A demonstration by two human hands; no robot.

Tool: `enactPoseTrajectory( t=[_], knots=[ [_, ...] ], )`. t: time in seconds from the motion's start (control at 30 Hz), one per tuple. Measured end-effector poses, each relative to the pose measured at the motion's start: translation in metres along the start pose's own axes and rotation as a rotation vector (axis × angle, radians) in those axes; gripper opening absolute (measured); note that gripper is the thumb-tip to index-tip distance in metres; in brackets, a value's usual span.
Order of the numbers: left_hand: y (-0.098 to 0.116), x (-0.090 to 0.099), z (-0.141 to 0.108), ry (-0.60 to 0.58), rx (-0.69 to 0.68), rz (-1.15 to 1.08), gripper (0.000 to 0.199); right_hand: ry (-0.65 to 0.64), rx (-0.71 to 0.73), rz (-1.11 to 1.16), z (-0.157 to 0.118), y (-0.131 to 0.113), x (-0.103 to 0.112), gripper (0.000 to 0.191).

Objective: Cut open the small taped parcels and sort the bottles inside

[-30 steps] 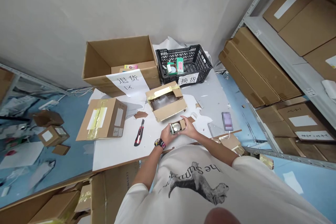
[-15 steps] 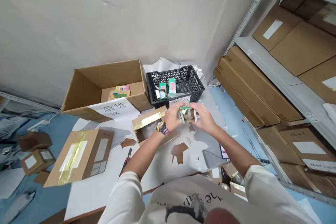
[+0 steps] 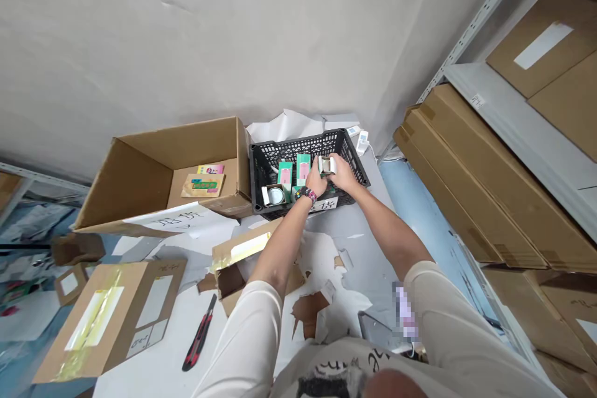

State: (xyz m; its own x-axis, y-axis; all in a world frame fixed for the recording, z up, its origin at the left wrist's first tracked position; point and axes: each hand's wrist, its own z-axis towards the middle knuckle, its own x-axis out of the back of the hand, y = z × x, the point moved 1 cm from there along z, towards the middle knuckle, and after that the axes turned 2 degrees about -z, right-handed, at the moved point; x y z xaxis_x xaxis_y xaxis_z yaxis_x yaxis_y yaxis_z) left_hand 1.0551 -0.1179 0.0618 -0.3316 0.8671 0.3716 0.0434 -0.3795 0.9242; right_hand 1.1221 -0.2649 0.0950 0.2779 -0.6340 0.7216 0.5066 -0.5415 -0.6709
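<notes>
My left hand [image 3: 316, 180] and my right hand [image 3: 344, 174] were down over the black plastic crate [image 3: 261, 181], and the fingers of both stood narrow, closed on a small silver-and-white packet [image 3: 327, 165]. This packet was above the crate, just beside two upright green-and-pink boxes [image 3: 303, 169]. A round tin [image 3: 275, 196] lay in the crate's left corner. Under my left arm, the opened carton [image 3: 228, 280] sat on the white table [image 3: 158, 367].

“退货区” on carton sign [image 3: 180, 221], “换货” on crate [image 3: 254, 174]
</notes>
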Motion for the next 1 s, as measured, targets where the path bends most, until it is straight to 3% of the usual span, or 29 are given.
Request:
enactPoseTrajectory(
  t=[0.13,0.23,0.3,0.37,0.43,0.5,0.57,0.6,0.63,0.7,0.8,0.9,1.0],
  knots=[
    [0.007,0.001,-0.036,-0.023,0.007,0.029,0.103,-0.203,-0.092,0.007,0.011,0.016,-0.026,0.080],
    [0.033,0.022,-0.104,-0.038,-0.144,0.066,0.093,-0.342,-0.130,-0.009,0.010,0.009,-0.027,0.090],
    [0.047,0.049,-0.167,-0.051,-0.222,0.105,0.077,-0.269,-0.071,-0.023,-0.006,-0.004,-0.021,0.091],
    [0.049,0.086,-0.236,-0.013,-0.206,0.175,0.059,-0.106,0.034,-0.013,-0.043,-0.022,-0.018,0.081],
    [0.036,0.130,-0.302,0.152,-0.096,0.225,0.046,0.005,0.086,0.043,-0.100,-0.041,-0.025,0.066],
    [0.010,0.174,-0.362,0.459,0.088,0.233,0.045,-0.039,0.032,0.122,-0.170,-0.061,-0.043,0.056],
    [-0.022,0.209,-0.408,0.754,0.264,0.166,0.053,-0.148,-0.111,0.192,-0.236,-0.083,-0.069,0.063],
    [-0.039,0.220,-0.425,0.783,0.348,0.119,0.060,-0.200,-0.181,0.197,-0.263,-0.095,-0.083,0.072],
    [-0.054,0.227,-0.437,0.766,0.424,0.065,0.066,-0.241,-0.205,0.188,-0.284,-0.107,-0.097,0.081],
    [-0.079,0.231,-0.446,0.626,0.531,-0.058,0.072,-0.240,-0.181,0.138,-0.305,-0.131,-0.121,0.099],
    [-0.099,0.229,-0.434,0.448,0.612,-0.096,0.067,-0.154,-0.156,0.045,-0.296,-0.160,-0.143,0.112],
    [-0.100,0.235,-0.415,0.346,0.687,0.107,0.044,-0.140,-0.336,-0.074,-0.276,-0.173,-0.149,0.092],
    [-0.091,0.247,-0.415,0.267,0.655,0.212,0.029,-0.121,-0.463,-0.180,-0.278,-0.175,-0.144,0.068]
  ],
)
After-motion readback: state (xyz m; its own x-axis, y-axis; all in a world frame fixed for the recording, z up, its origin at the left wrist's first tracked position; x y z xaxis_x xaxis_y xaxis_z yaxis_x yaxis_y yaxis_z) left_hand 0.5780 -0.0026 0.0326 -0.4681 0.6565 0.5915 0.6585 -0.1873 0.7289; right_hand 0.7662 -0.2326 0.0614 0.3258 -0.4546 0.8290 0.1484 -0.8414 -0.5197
